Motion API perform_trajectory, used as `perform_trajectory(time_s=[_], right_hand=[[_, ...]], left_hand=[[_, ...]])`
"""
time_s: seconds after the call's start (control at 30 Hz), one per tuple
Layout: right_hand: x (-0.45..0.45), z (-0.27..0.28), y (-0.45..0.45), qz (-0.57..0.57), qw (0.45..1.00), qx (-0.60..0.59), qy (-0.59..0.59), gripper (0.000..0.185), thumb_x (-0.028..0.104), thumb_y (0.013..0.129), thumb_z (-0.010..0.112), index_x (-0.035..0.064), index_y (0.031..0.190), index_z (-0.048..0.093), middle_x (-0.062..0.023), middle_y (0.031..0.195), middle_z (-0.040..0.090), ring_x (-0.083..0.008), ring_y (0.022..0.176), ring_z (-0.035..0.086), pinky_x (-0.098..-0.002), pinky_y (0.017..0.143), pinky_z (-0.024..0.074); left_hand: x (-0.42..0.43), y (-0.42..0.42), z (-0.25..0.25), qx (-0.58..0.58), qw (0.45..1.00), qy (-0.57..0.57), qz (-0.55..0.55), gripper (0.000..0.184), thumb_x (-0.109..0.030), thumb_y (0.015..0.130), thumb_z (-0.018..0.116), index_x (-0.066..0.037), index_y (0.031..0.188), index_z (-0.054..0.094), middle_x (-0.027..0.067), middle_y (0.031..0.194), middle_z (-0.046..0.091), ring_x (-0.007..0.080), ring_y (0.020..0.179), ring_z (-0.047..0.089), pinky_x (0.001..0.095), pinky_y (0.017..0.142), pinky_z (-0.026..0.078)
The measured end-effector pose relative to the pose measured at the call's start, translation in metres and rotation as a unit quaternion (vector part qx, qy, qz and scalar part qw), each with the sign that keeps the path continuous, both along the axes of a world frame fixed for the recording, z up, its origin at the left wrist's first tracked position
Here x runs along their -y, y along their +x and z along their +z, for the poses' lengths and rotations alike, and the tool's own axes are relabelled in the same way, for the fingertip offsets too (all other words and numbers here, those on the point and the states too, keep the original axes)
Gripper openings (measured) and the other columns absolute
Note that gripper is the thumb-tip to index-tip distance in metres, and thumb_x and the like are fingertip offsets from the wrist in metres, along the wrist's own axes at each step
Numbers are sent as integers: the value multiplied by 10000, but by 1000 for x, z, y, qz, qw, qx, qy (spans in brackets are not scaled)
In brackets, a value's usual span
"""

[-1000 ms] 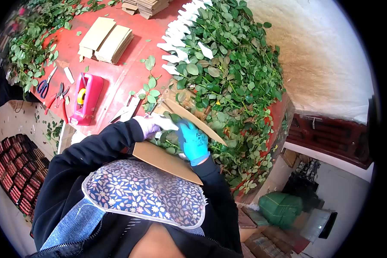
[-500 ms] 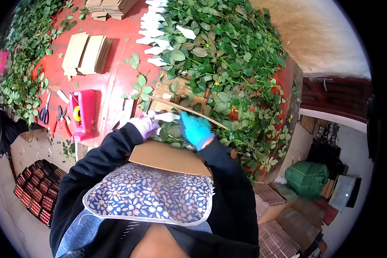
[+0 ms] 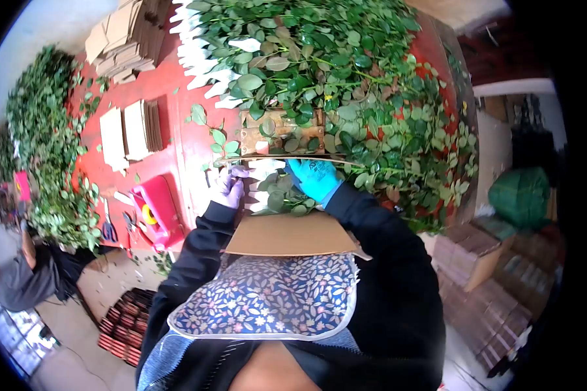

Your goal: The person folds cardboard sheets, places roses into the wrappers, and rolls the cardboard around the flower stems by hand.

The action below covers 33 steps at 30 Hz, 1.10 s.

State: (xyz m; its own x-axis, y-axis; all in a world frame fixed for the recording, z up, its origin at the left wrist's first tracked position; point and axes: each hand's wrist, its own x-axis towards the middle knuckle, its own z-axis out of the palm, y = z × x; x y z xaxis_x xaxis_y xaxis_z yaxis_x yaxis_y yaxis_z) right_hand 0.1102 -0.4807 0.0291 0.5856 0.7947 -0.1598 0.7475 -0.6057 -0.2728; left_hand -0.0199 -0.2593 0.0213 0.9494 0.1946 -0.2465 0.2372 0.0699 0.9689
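Near side of the red table (image 3: 188,148): leafy stems (image 3: 284,194) between two cardboard panels.

The stems lie with white-wrapped ends (image 3: 259,195) pointing left, between the upper cardboard panel (image 3: 282,157), seen nearly edge-on, and the lower cardboard panel (image 3: 290,236), which lies just above the floral apron (image 3: 267,296).

Left hand (image 3: 229,186), purple glove: fingers bent, beside the white-wrapped ends. Whether it pinches one cannot be told. Right hand (image 3: 315,180), blue glove: fingers close together, pointing left, at the upper panel's lower side and above the leaves. The thumb is not clearly seen; its grip cannot be told.

Beyond the upper panel is a worn brown board (image 3: 284,138), partly covered by leaves. Past it spreads a large leafy heap (image 3: 346,58), with a row of white wraps (image 3: 201,62) along its left side.

Left of the hands stand a pink tape dispenser (image 3: 163,210) holding yellow tape (image 3: 149,214), red-handled pliers (image 3: 134,229) and scissors (image 3: 109,230). Farther up are a small cardboard stack (image 3: 141,129) and a larger cardboard stack (image 3: 129,42). Foliage (image 3: 42,150) covers the table's left side; a second person (image 3: 29,280) is near it, well apart from the hands.
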Motion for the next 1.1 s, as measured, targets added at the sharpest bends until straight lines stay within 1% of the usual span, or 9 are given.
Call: perform_trajectory(time_s=[0.07,0.17,0.4,0.47,0.5,0.63,0.77,0.97,1.1], right_hand=[[2,1,0,-5,1000,-20,21,382,227,864,606,112,1224,546,-112,791,650,-317,698,647,-483,596,490],[6,-11,3,12,996,13,82,353,212,855,608,116,1191,560,-107,760,637,-311,676,645,-475,559,483],[6,-14,1,7,998,6,63,359,227,840,614,143,1187,574,-105,822,646,-292,710,653,-470,590,496],[7,-22,1,11,996,32,83,370,232,842,618,158,1202,576,-101,824,646,-286,715,656,-464,590,499],[8,-29,2,17,993,62,102,381,237,845,621,173,1218,579,-97,826,647,-279,720,658,-457,589,502],[8,-21,-1,-14,995,22,99,354,273,872,647,184,1213,612,-100,959,651,-309,796,652,-486,629,493],[13,-37,1,17,991,16,130,372,292,935,565,184,1290,554,-135,1034,639,-327,746,655,-485,575,484],[12,-21,4,36,994,30,101,402,266,945,590,166,1330,537,-136,961,644,-341,633,620,-483,511,458],[13,-33,6,38,994,19,96,455,209,900,605,157,1345,528,-120,1074,654,-328,783,656,-469,653,508]], left_hand=[[-5,-3,-27,-130,989,-38,53,183,-111,988,536,-67,1164,558,66,956,661,137,747,630,256,636,537],[7,12,-21,-193,966,-141,99,228,-141,955,637,-66,1157,566,37,908,654,111,747,602,264,649,530],[5,13,-53,-105,988,-37,104,77,-153,928,679,-113,877,637,-22,750,627,95,652,538,237,585,422],[12,20,1,-111,975,-45,185,68,-110,912,665,-118,854,631,-35,713,604,88,607,524,238,547,406],[-31,-1,-94,-25,959,-33,282,37,-125,912,656,-112,888,631,-30,752,609,101,641,560,252,580,443],[-53,-16,13,-25,957,-159,240,81,-173,929,637,-105,962,608,11,930,639,131,794,618,292,715,525],[-54,-30,-68,19,996,-28,88,309,37,864,543,-87,1144,588,41,933,639,124,767,606,274,702,516],[-6,1,-44,-89,949,302,-34,437,-155,929,659,-11,1318,522,77,794,650,192,665,599,322,657,503],[-2,7,-56,13,984,176,-18,365,-168,935,660,6,1243,568,101,895,707,195,758,667,342,705,525]])
